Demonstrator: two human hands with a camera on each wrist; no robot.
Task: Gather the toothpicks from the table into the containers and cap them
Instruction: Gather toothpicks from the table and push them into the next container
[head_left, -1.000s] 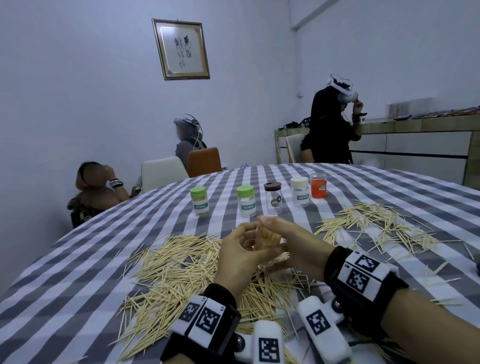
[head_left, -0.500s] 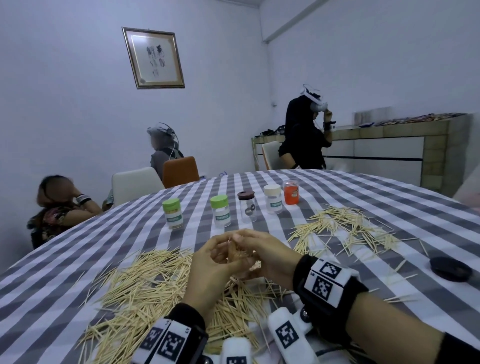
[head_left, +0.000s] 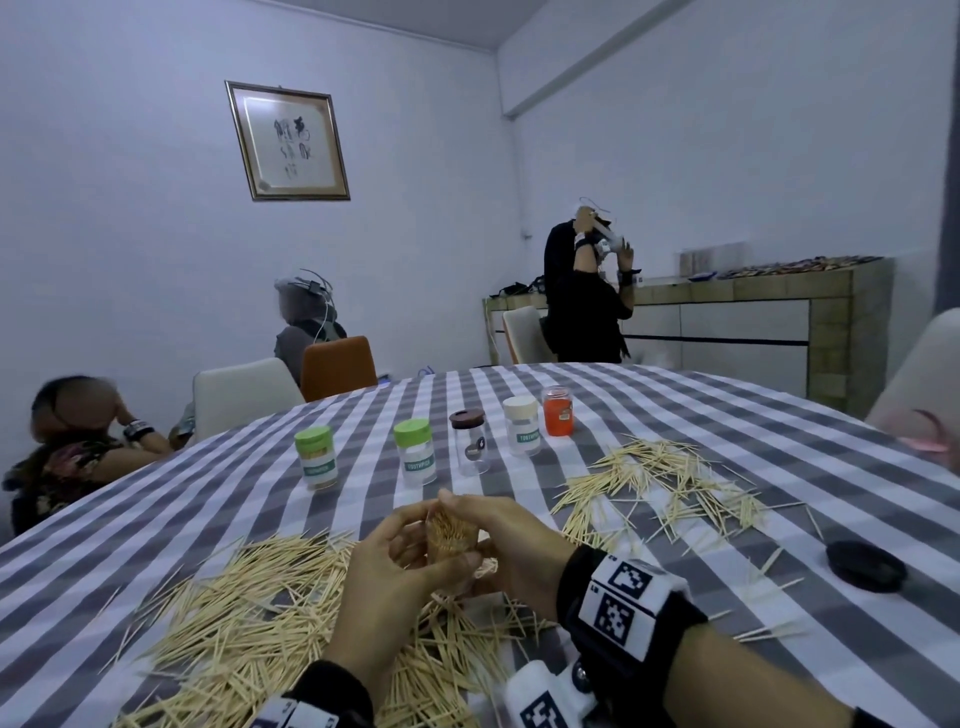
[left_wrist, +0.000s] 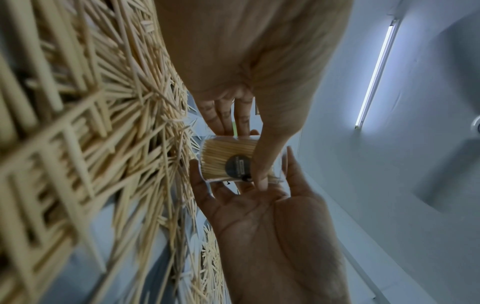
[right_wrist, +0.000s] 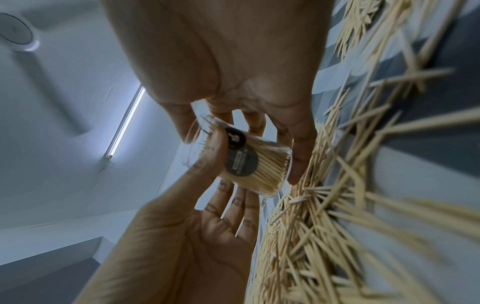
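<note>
1. Nearest the table's near edge: left hand (head_left: 387, 566) and right hand (head_left: 511, 545) raised together above the grey-and-white checked tablecloth (head_left: 208, 509), both curled round one clear plastic container packed with toothpicks (left_wrist: 228, 160).
2. Left hand: thumb laid across the container's round black label, fingers behind its wall, a narrow hold.
3. Right hand: thumb and fingers cupped loosely round the same container from the other side, fingertips touching it.
4. Beneath both hands: large loose heap of pale wooden toothpicks (head_left: 218, 613), spread toward the near-left edge.
5. Toward the right edge: second, thinner scatter of toothpicks (head_left: 660, 488); one flat black round lid (head_left: 865, 565) lying alone beside it.
6. Farther in, toward the table's middle: five capped jars in a row — two green-capped (head_left: 314, 457) (head_left: 414, 451), one clear with brown cap (head_left: 469, 441), one white-capped (head_left: 521, 425), one orange (head_left: 558, 410).
</note>
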